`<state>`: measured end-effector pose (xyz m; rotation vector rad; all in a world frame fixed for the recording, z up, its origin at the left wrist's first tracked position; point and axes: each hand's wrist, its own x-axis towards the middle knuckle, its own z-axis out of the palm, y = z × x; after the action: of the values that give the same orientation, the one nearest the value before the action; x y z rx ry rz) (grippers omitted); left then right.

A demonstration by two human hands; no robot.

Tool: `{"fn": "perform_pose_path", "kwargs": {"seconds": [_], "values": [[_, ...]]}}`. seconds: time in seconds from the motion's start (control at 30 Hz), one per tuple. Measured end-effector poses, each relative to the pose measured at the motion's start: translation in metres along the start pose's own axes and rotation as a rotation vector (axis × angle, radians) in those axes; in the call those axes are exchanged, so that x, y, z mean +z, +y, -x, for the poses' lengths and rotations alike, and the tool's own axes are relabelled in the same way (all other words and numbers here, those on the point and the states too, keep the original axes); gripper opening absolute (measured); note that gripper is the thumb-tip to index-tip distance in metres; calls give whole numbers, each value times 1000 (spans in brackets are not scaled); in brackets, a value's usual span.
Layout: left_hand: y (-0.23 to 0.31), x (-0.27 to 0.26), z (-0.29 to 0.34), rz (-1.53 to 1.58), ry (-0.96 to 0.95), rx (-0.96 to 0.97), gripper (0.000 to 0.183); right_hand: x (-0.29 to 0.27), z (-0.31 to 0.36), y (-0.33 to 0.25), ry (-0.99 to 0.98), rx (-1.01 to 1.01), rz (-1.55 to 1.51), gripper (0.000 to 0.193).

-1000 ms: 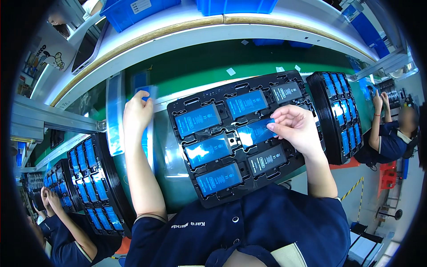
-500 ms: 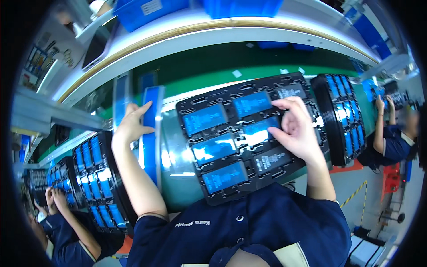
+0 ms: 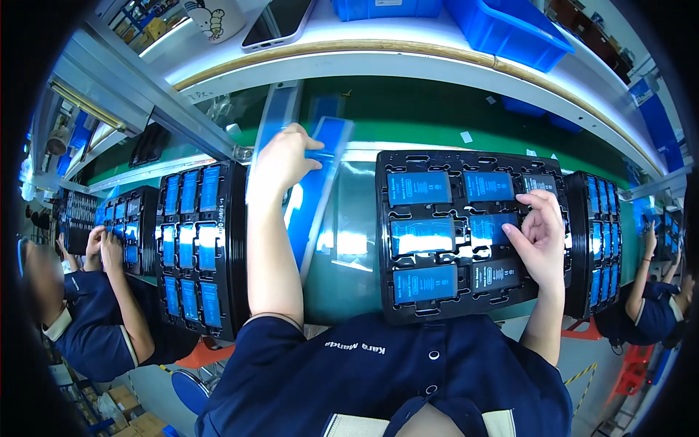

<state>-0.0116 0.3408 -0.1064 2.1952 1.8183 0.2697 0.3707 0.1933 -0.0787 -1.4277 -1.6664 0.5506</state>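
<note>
My left hand [image 3: 282, 164] is over a long blue film strip [image 3: 309, 207] with clear edges. Its thumb and forefinger point right, a little apart, with the tips at the strip; nothing shows held. A second such strip [image 3: 280, 109] lies beside it, partly under that hand. To the right is a black moulded tray [image 3: 386, 288] of flat, phone-type batteries. Several have blue faces, such as the lower-left battery [image 3: 426, 282]; a lower battery [image 3: 499, 275] is dark. My right hand [image 3: 545, 237] hovers at the tray's right side, thumb tip by the middle blue battery [image 3: 491, 231], other fingers curled, apart from the thumb.
Stacked trays of blue batteries flank me, a left stack [image 3: 234, 255] and a right stack [image 3: 579, 255]. A shelf edge [image 3: 408, 54] crosses ahead, bearing a phone [image 3: 280, 22] and a blue bin [image 3: 510, 33]. Co-workers [image 3: 102, 313] sit at both sides; a metal post [image 3: 156, 102] rises at left.
The view has turned, so the tray now sits squarer and farther right. My left thumb and forefinger have drawn closer together at the strip. My right hand remains by the middle battery.
</note>
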Motion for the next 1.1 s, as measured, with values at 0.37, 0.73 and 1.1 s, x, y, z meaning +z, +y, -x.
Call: {"fn": "perform_pose_path", "kwargs": {"seconds": [0.37,0.73,1.1], "values": [[109,-50,73,1142,269,542,75,62,15,-55,-170,-355,-89,81],[132,-10,54,1180,129,400,27,68,26,-49,-156,-220,-603,57],[145,-3,67,1138,-140,646,62,63,24,-44,175,-1,-728,36]]}}
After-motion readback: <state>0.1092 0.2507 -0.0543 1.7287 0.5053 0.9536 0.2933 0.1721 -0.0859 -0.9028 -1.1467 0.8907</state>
